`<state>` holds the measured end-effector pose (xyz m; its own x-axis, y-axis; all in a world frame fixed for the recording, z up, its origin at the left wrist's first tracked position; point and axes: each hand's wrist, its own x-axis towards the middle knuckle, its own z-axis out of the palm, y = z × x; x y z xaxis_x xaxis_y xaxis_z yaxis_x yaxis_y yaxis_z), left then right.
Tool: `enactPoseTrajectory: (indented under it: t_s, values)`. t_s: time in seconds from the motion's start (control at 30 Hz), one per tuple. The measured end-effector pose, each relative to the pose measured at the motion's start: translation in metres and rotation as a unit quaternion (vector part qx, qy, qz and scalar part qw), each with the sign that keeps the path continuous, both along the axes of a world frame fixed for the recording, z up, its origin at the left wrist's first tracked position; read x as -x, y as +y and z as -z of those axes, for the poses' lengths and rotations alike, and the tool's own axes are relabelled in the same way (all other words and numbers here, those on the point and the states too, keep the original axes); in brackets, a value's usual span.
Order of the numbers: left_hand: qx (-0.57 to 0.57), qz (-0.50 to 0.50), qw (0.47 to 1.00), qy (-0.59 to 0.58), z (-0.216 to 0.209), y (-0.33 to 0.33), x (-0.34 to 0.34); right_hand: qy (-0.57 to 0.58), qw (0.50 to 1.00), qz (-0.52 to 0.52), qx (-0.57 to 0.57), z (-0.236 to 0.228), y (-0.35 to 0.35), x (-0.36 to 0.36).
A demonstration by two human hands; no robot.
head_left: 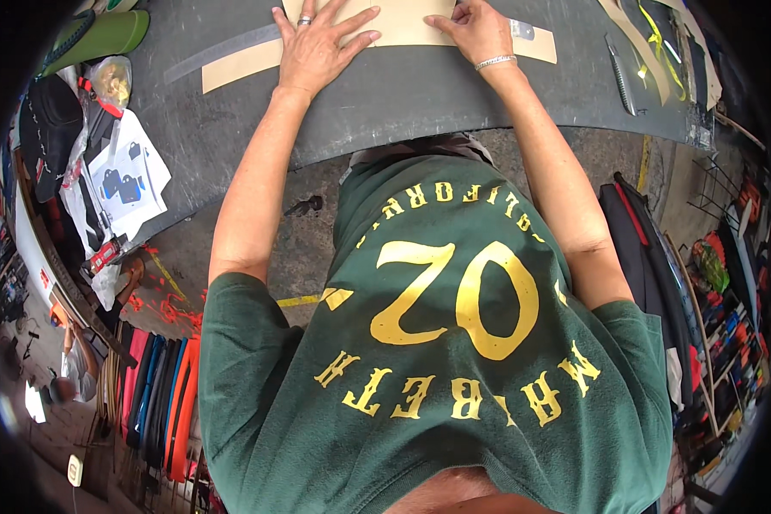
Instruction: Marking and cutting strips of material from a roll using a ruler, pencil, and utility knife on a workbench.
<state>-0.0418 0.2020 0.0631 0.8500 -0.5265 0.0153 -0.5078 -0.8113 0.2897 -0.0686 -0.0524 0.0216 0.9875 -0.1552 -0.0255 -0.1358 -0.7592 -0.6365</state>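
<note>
Card sheet in tan is laid on the dark counter, steadied by the left hand with its fingers spread wide, while at the sheet's right edge the thumb and forefinger of the right hand are held narrowly together, though whether the edge is pinched cannot be told. To either side of the sheet, ends of a longer tan strip and a translucent ruler-like strip are exposed. For clean alignment, pressure should probably be kept flat and even, with both exposed ends checked against the sheet.
</note>
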Motion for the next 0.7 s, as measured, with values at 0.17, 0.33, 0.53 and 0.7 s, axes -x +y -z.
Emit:
enactPoseTrajectory:
  t_s: [0.17, 0.33, 0.53, 0.7]
  values:
    - [-0.002, -0.004, 1.000, 0.004, -0.003, -0.003, -0.001, 0.034, 0.999, -0.017, 0.007, 0.030, -0.006, -0.006]
    - [0.001, -0.005, 1.000, -0.007, 0.005, 0.002, 0.000, -0.022, 0.998, -0.038, -0.050, 0.033, -0.007, -0.002]
    - [0.000, -0.005, 1.000, 0.008, 0.000, -0.001, -0.001, -0.019, 0.998, -0.030, -0.054, 0.018, -0.005, 0.006]
    - [0.009, -0.004, 1.000, -0.002, 0.000, 0.001, -0.001, -0.018, 0.998, -0.022, -0.060, 0.006, -0.002, 0.010]
